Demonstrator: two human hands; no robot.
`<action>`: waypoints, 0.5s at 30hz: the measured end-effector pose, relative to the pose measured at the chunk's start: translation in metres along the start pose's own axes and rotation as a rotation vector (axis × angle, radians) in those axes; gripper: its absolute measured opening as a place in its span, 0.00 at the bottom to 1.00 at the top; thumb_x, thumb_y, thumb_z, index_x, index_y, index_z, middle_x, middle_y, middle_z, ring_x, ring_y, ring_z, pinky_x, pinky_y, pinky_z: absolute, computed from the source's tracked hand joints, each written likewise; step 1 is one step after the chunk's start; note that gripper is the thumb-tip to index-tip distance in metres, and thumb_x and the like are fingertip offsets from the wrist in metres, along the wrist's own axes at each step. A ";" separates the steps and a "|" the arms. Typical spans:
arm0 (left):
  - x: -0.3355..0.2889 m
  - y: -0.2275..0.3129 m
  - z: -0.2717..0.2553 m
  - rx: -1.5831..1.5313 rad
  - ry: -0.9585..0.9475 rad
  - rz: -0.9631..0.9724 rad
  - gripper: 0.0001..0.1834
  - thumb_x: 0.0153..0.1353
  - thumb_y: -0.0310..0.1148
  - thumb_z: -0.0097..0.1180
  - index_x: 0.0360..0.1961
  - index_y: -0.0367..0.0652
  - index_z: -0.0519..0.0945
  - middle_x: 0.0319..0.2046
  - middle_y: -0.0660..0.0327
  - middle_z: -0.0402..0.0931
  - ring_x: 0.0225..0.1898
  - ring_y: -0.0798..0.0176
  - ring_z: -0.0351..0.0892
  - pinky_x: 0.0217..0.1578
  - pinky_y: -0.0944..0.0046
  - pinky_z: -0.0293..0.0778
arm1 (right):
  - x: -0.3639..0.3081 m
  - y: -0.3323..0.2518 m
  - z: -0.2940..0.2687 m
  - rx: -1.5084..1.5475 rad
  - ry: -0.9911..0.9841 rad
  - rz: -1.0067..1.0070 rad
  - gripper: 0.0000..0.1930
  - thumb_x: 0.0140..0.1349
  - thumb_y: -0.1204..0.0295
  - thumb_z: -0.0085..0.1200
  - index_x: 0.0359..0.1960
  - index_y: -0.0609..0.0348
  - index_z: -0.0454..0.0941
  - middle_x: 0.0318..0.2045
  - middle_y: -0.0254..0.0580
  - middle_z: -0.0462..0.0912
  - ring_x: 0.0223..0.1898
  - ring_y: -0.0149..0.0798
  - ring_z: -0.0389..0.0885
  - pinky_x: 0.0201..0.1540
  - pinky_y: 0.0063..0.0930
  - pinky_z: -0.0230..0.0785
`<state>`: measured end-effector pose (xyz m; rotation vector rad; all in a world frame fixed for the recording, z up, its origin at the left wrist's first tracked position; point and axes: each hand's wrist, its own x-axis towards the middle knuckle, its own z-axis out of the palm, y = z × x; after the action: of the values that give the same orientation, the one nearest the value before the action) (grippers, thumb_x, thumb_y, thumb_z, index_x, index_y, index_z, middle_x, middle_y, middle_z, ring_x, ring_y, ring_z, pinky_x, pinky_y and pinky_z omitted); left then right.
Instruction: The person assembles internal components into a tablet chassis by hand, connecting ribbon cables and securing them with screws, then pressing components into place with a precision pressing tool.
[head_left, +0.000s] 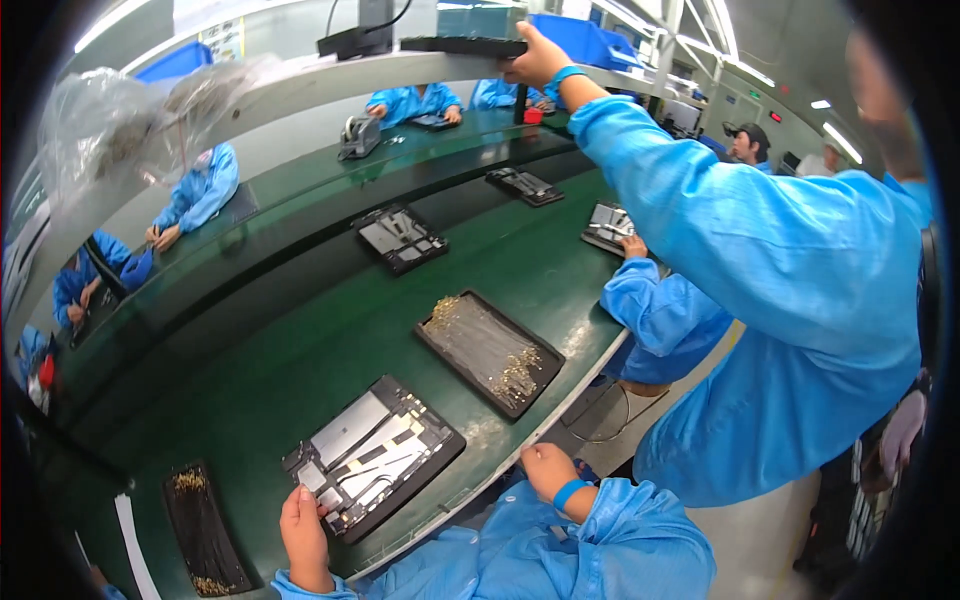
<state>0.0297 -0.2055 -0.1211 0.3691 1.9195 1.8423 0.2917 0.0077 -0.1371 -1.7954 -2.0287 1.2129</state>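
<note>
Left hand (306, 535) touches opened tablet (375, 458) at its seven o'clock; cannot tell whether fingers clamp. Right hand (549, 471), tablet's three o'clock: fingers curled together.

The open device (380, 455) looks smooth metal, the tray (480, 347) matt plastic.

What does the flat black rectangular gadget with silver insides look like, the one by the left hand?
The flat black rectangular gadget with silver insides lies open side up near the edge of the long green table, slanting across the picture. Inside its dark frame are shiny, metal-looking grey panels, pale strips, dark cable-like lines and small yellowish patches. The bare left hand's fingertips seem to touch its left edge.
</note>
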 end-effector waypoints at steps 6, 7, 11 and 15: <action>-0.006 -0.014 -0.023 0.158 0.174 0.003 0.16 0.59 0.37 0.43 0.39 0.33 0.72 0.32 0.61 0.71 0.30 0.72 0.67 0.30 0.72 0.67 | -0.001 -0.042 0.012 0.029 0.157 -0.423 0.16 0.54 0.62 0.44 0.36 0.62 0.73 0.29 0.51 0.76 0.32 0.50 0.74 0.37 0.36 0.66; -0.004 -0.016 -0.023 0.164 0.196 -0.002 0.16 0.59 0.37 0.43 0.39 0.33 0.72 0.32 0.61 0.71 0.30 0.71 0.68 0.31 0.71 0.66 | 0.000 -0.051 0.012 -0.021 0.110 -0.503 0.15 0.53 0.62 0.44 0.35 0.62 0.73 0.27 0.50 0.77 0.30 0.50 0.74 0.35 0.37 0.66; 0.002 -0.031 -0.022 0.304 0.203 0.063 0.16 0.59 0.36 0.42 0.38 0.32 0.72 0.31 0.60 0.72 0.31 0.69 0.68 0.33 0.69 0.66 | 0.023 -0.051 0.040 -0.169 0.186 -0.811 0.11 0.52 0.65 0.46 0.32 0.58 0.74 0.23 0.44 0.77 0.25 0.47 0.74 0.30 0.36 0.66; 0.004 -0.029 -0.012 0.490 0.180 0.188 0.14 0.56 0.34 0.44 0.35 0.32 0.73 0.29 0.53 0.72 0.32 0.62 0.70 0.34 0.64 0.66 | 0.031 -0.052 0.052 -0.267 0.360 -1.021 0.06 0.48 0.69 0.50 0.29 0.52 0.75 0.19 0.37 0.75 0.21 0.40 0.73 0.25 0.31 0.65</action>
<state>0.0239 -0.2160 -0.1500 0.5703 2.5373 1.5343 0.2127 0.0152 -0.1484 -0.6923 -2.3937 0.3021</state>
